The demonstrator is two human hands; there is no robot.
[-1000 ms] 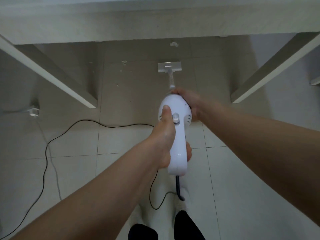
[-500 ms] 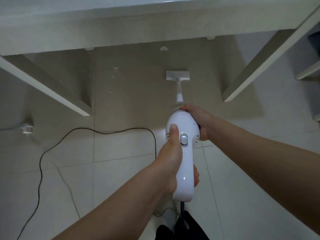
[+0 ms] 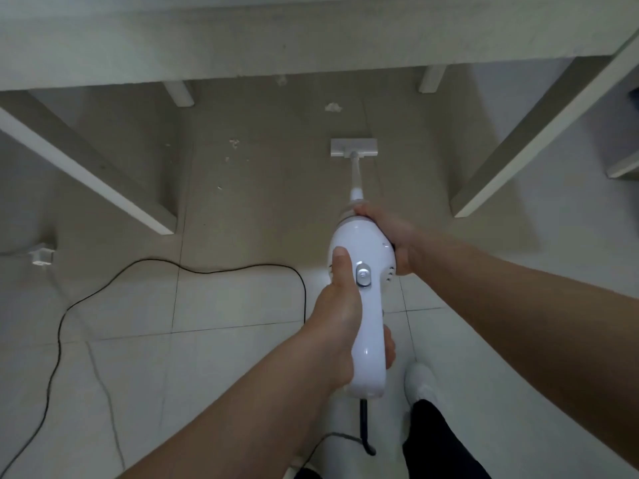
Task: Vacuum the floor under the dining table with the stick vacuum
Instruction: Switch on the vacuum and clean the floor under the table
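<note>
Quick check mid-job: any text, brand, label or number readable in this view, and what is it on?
No readable text anywhere.
Grey switch on the stick vacuum: a small raised mark, too blurred to read.
Faint mark on the vacuum body near the right hand: too small to tell.
White plug adapter on the floor: no lettering visible.

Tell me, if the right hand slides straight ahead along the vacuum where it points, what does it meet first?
Probably the thin tube of the stick vacuum, directly ahead of the right hand, then the floor head; depth is unclear.
</note>
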